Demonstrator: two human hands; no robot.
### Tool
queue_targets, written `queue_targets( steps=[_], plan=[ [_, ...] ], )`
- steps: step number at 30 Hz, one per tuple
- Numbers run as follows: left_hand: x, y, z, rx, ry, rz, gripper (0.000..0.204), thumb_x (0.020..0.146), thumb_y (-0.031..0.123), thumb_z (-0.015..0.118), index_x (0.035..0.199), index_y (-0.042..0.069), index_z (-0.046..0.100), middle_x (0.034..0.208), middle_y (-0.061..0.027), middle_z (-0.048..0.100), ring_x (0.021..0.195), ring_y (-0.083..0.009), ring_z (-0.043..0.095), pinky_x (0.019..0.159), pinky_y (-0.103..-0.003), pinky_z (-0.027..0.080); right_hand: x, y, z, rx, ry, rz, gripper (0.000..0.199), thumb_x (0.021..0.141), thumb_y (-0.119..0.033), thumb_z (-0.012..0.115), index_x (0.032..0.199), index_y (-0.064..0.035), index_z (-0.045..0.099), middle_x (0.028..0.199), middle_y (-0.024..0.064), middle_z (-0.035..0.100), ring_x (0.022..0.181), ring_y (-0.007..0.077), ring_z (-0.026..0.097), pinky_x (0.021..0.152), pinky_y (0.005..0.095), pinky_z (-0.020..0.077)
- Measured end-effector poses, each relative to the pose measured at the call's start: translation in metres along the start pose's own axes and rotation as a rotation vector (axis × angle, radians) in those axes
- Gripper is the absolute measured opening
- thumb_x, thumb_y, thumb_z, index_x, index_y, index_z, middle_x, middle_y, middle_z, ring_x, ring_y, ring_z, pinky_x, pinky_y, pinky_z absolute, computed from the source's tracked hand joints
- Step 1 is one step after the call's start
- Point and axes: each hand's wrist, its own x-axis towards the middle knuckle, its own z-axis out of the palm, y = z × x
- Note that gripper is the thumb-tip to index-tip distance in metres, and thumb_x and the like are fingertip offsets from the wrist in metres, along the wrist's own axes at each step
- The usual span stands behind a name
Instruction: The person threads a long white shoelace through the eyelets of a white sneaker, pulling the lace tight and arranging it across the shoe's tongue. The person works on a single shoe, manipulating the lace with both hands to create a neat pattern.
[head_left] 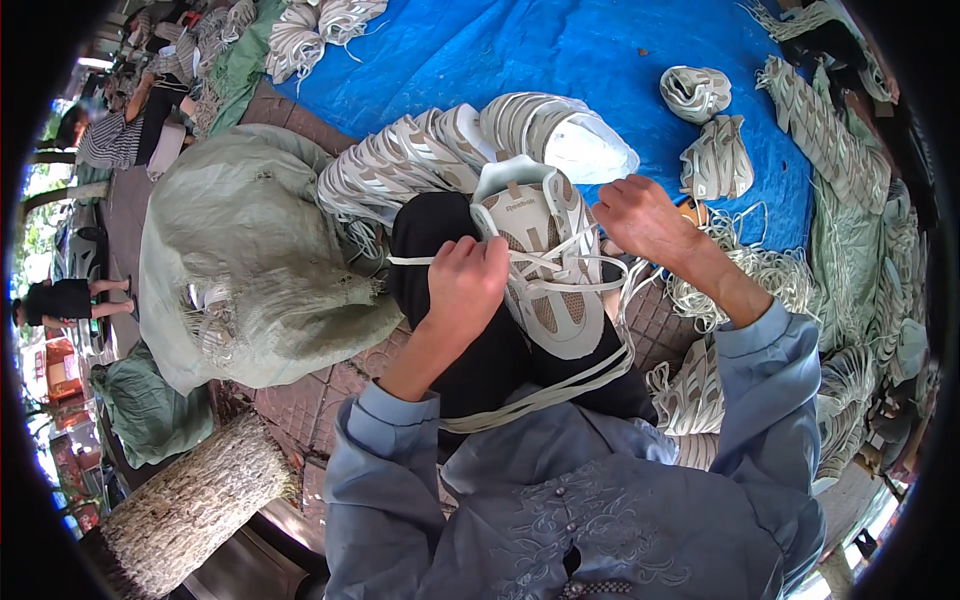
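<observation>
A white and beige shoe upper (548, 318) lies across my black-trousered lap, its toe toward me and its tongue (520, 212) standing away from me. White laces (565, 252) cross over its eyelets. My left hand (468, 283) is closed left of the upper on a white lace, a length of which sticks out past the fist. Just right of the upper, my right hand (643, 220) pinches another stretch of lace; its fingertips are partly hidden. Loose laces (560, 398) loop from the right side down over my lap.
Beyond my knees curves a row of nested shoe uppers (405, 160) beside a blue tarp (590, 50). A bulky grey-green sack (240, 270) stands at left, near a tree trunk (190, 505). A heap of laces (755, 280) and stacked uppers (825, 135) lie at right. People sit and stand far left.
</observation>
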Motion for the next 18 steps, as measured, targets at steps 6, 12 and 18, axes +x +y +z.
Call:
queue_targets(
  steps=[6, 12, 18],
  plan=[
    [-0.016, 0.009, 0.011, 0.124, 0.08, -0.007, 0.013, 0.067, 0.009, 0.061, 0.066, 0.007, 0.049, 0.056, -0.0036, 0.049, 0.057, -0.0188, 0.049, 0.054, -0.031, 0.039, -0.011, 0.019, -0.015, -0.025, -0.006, 0.034, 0.008, 0.056, -0.01, 0.055, 0.056, -0.0078, 0.047, 0.063, 0.0054, 0.045, 0.061, 0.0197, 0.051, 0.056, 0.0313, 0.0421],
    [-0.02, 0.021, 0.016, 0.137, 0.042, -0.042, 0.016, 0.066, 0.011, 0.061, 0.062, 0.009, 0.046, 0.056, -0.0033, 0.046, 0.058, -0.0195, 0.048, 0.057, -0.031, 0.037, -0.025, 0.055, -0.019, -0.096, -0.038, 0.104, 0.004, 0.062, -0.009, 0.054, 0.059, -0.0064, 0.053, 0.063, 0.0072, 0.05, 0.062, 0.0214, 0.055, 0.057, 0.0325, 0.0455],
    [-0.023, 0.021, 0.01, 0.077, -0.031, -0.033, 0.014, 0.066, 0.011, 0.062, 0.068, 0.008, 0.048, 0.059, -0.0036, 0.048, 0.062, -0.0198, 0.049, 0.059, -0.032, 0.038, -0.032, 0.089, 0.006, -0.102, -0.078, 0.191, 0.006, 0.065, -0.008, 0.053, 0.061, -0.0052, 0.055, 0.065, 0.0101, 0.053, 0.061, 0.0249, 0.057, 0.054, 0.0355, 0.0471]
  ],
)
